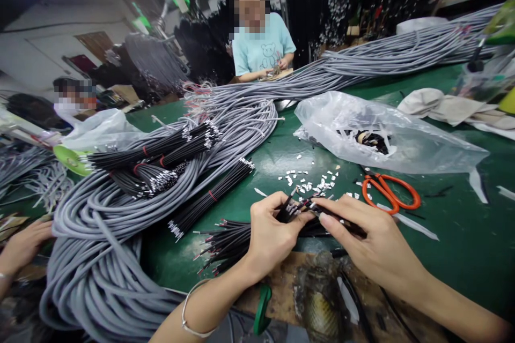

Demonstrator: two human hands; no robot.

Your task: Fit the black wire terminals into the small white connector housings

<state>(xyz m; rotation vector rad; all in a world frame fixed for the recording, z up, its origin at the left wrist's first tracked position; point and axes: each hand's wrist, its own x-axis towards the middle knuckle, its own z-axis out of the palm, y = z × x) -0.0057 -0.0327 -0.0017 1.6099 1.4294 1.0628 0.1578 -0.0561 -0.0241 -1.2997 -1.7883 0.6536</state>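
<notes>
My left hand [271, 233] is closed around a bundle of short black wires [225, 244] whose stripped ends fan out to the left over the green table [462, 225]. My right hand [362, 236] pinches the other ends of the same wires beside my left thumb. Small white sleeve pieces [309, 181] lie scattered just beyond both hands. A silver bangle [189, 308] circles my left wrist.
Orange scissors [388, 192] lie right of my hands. A clear plastic bag [382, 136] sits behind them. Thick grey cable coils [132, 209] and tied black wire bundles [161, 158] fill the left. A person in a light blue shirt [261, 48] works opposite; another person's hand [22, 244] rests at far left.
</notes>
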